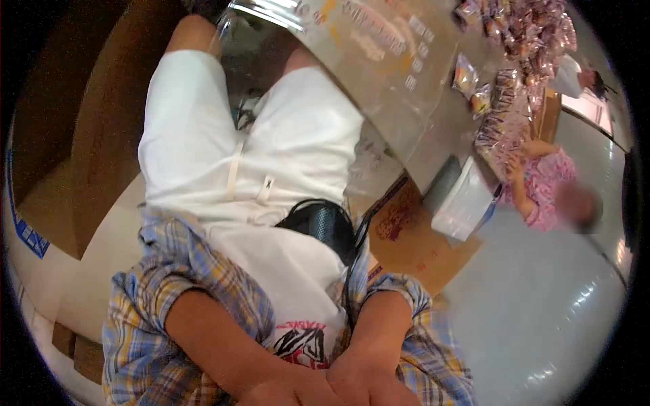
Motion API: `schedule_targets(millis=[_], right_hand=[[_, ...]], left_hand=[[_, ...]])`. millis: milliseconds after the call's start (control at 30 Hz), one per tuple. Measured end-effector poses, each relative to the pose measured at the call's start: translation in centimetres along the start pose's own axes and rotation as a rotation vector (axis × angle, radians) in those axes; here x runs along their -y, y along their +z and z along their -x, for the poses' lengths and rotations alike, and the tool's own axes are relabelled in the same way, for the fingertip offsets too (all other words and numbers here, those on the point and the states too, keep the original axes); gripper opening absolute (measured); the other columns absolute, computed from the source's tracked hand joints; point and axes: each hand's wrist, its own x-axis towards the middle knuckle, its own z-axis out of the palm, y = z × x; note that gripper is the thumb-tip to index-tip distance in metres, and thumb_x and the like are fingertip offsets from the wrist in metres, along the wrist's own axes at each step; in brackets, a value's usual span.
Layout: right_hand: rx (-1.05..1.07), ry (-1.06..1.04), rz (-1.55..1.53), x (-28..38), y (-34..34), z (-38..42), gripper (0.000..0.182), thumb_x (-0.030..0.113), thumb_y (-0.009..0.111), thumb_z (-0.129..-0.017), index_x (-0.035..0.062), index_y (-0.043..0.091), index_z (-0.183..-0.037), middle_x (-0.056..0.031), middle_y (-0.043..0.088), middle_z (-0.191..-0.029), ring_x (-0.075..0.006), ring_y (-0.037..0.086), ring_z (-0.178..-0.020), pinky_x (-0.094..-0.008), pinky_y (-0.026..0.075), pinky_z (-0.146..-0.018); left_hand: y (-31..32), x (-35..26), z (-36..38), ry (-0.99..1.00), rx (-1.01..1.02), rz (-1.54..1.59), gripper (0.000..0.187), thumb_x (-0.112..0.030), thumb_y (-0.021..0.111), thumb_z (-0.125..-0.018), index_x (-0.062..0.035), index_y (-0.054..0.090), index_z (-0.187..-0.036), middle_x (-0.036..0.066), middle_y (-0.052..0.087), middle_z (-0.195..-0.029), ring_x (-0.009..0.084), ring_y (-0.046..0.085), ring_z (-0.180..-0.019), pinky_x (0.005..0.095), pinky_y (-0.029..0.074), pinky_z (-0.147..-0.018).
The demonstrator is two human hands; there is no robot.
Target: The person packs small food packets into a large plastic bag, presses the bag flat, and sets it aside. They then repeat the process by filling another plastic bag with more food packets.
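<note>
Both forearms, in rolled plaid sleeves, rise in front of my chest toward the camera. My left hand (288,388) is at the bottom edge of the head view, with its fingers cut off by the frame. Close beside it is my right hand (374,388), its fingers also out of sight. Whether either hand holds anything is hidden. Nearest to them is my white shirt (284,260) with a red and black print. A black device (321,230) with a black cable (359,254) rests at my waist above my white shorts (250,142).
A table with a clear plastic sheet (406,81) lies ahead to the right. Many wrapped snack packets (504,115) are heaped on its far part. A person in pink (545,179) reaches toward them. Cardboard boxes (95,135) stand left, another (413,237) right, near a white bin (464,203).
</note>
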Motion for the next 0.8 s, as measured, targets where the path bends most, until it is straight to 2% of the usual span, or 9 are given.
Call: schedule_targets(millis=[167, 367, 467, 567, 600, 667, 733, 800], right_hand=[[-0.046, -0.281, -0.211, 2.9, 1.6, 1.3, 0.015, 0.002, 0.053, -0.098, 0.0035, 0.048, -0.084, -0.0098, 0.052, -0.086, -0.028, 0.049, -0.084, -0.0424, 0.043, -0.076], [-0.074, -0.317, -0.236, 1.6, 2.3, -1.0, 0.02, 0.0, 0.052, -0.098, 0.0037, 0.048, -0.079, -0.0086, 0.053, -0.081, -0.0269, 0.05, -0.079, -0.0414, 0.044, -0.073], [-0.247, -0.249, -0.242, 0.9, 1.1, 2.3, 0.022, -0.001, 0.052, -0.098, 0.0038, 0.049, -0.077, -0.008, 0.053, -0.078, -0.0263, 0.051, -0.077, -0.041, 0.045, -0.071], [-0.739, 0.072, -0.258, -0.4, -1.1, 6.0, 0.024, -0.001, 0.051, -0.098, 0.0039, 0.049, -0.075, -0.0075, 0.054, -0.076, -0.0258, 0.051, -0.075, -0.0405, 0.046, -0.07], [-0.78, 0.167, -0.224, -1.2, -2.4, 7.7, 0.025, -0.002, 0.051, -0.098, 0.0039, 0.049, -0.074, -0.0073, 0.054, -0.075, -0.0256, 0.052, -0.074, -0.0403, 0.046, -0.069], [-0.547, 0.257, -0.016, -2.6, -5.6, 11.4, 0.003, -0.002, 0.064, -0.094, -0.0004, 0.064, -0.097, -0.0129, 0.062, -0.082, -0.0275, 0.06, -0.076, -0.038, 0.05, -0.069], [-0.367, 0.375, 0.253, -2.9, -7.0, 12.9, 0.015, -0.003, 0.07, -0.091, -0.0024, 0.072, -0.106, -0.0136, 0.066, -0.082, -0.0259, 0.063, -0.073, -0.0345, 0.05, -0.067], [-0.201, 0.507, 0.613, -3.7, -8.0, 12.1, 0.012, -0.007, 0.069, -0.09, -0.002, 0.074, -0.1, -0.0094, 0.065, -0.074, -0.0206, 0.061, -0.067, -0.0297, 0.046, -0.061]], left_hand=[[-1.2, 0.6, -0.1, -0.024, 0.033, -0.072, 0.025, -0.03, 0.061, -0.095, -0.012, 0.068, -0.111, 0.018, 0.068, -0.102, 0.0342, 0.066, -0.085, 0.0408, 0.053, -0.077], [-2.5, 0.6, -0.2, -0.063, 0.044, -0.128, 0.025, -0.031, 0.062, -0.094, -0.0129, 0.068, -0.111, 0.018, 0.068, -0.102, 0.0338, 0.065, -0.085, 0.0405, 0.053, -0.078], [-2.8, 0.3, 0.8, -0.084, 0.015, -0.18, 0.025, -0.031, 0.062, -0.094, -0.0134, 0.068, -0.11, 0.018, 0.068, -0.102, 0.0335, 0.065, -0.085, 0.0404, 0.053, -0.078], [-2.8, 0.2, 1.0, -0.096, -0.015, -0.173, 0.025, -0.031, 0.062, -0.094, -0.0138, 0.068, -0.11, 0.017, 0.067, -0.101, 0.0333, 0.065, -0.086, 0.0403, 0.053, -0.078], [-2.8, 0.3, 0.7, -0.082, -0.011, -0.172, 0.024, -0.031, 0.062, -0.094, -0.014, 0.068, -0.11, 0.017, 0.067, -0.101, 0.0332, 0.065, -0.086, 0.0403, 0.053, -0.078], [-2.8, -0.1, 0.5, -0.066, -0.006, -0.167, 0.024, -0.031, 0.062, -0.093, -0.0143, 0.069, -0.109, 0.017, 0.067, -0.101, 0.0331, 0.065, -0.086, 0.0402, 0.052, -0.078], [-2.8, -0.2, 0.5, -0.069, 0.002, -0.153, 0.024, -0.031, 0.062, -0.093, -0.0145, 0.069, -0.109, 0.017, 0.067, -0.101, 0.0329, 0.065, -0.086, 0.0401, 0.052, -0.078], [-2.7, -0.5, 0.6, -0.078, 0.0, -0.126, 0.024, -0.032, 0.062, -0.093, -0.0148, 0.069, -0.109, 0.017, 0.067, -0.101, 0.0328, 0.065, -0.086, 0.0401, 0.052, -0.078]])
